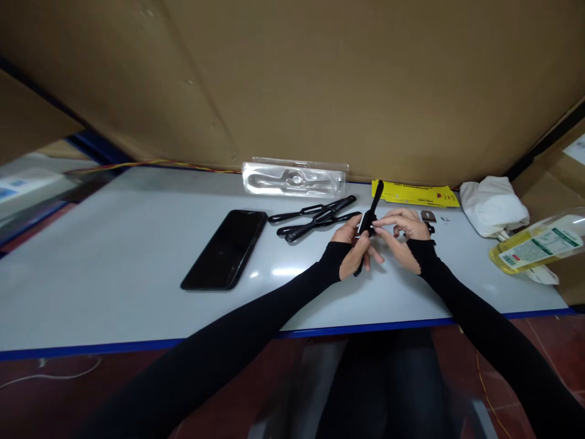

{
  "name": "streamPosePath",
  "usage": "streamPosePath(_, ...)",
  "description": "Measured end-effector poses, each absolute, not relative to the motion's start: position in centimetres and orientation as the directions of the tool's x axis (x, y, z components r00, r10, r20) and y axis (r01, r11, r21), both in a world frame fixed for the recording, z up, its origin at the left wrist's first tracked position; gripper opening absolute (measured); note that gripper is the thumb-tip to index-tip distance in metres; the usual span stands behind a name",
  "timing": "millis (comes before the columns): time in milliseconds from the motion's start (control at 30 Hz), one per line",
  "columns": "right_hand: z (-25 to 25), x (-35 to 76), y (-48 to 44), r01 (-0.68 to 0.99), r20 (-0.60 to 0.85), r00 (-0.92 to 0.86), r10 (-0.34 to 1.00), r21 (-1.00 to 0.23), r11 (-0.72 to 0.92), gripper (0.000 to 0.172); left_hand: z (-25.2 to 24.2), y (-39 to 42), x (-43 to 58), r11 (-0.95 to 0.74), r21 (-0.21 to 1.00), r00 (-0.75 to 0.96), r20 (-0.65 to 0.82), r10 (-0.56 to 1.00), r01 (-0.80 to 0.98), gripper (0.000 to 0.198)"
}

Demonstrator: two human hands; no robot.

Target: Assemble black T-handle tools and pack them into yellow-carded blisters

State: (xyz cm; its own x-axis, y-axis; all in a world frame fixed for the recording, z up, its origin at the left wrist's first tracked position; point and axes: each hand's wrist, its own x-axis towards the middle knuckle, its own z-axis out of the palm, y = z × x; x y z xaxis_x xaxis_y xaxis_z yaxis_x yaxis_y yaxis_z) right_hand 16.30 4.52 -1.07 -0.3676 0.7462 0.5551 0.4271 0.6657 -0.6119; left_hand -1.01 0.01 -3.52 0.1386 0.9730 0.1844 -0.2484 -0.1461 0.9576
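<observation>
My left hand (354, 247) is wrapped round the middle of a black spokeshave (376, 196), which stands slanted with one handle up and the other down past my palm. At its middle, the thumb and forefinger of my right hand (402, 231) are pinched together by a small bright spot; what they hold is too small to name. Several more black spokeshave bodies (320, 216) lie crossed in a pile to the left. Just beyond my right hand are a slotted metal blade (428, 216) and small shiny screws (445, 220). A black part (430, 228) shows partly behind that hand.
A black phone (225, 250) lies left of the pile. Clear plastic blister packs (295, 180) and yellow printed cards (415, 194) rest along the cardboard wall (320, 79). At the right are a white cloth bundle (493, 204) and a bottle of yellow liquid (534, 247). A blue edge (320, 330) borders the table.
</observation>
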Motion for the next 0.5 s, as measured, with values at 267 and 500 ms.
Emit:
streamPosePath(267, -0.58, 16.27, 4.22, 0.466, 0.524, -0.387, 0.759, -0.599, 0.651, 0.014, -3.56, 0.03, -1.06, -0.129, 0.966, 0.162, 0.168, 0.972, -0.226, 0.056)
streamPosePath(500, -0.84, 16.37, 4.47, 0.427, 0.507, -0.356, 0.785, -0.659, 0.62, 0.013, -3.03, -0.12, -1.1, -0.121, 0.969, 0.162, 0.158, 0.974, -0.216, 0.059)
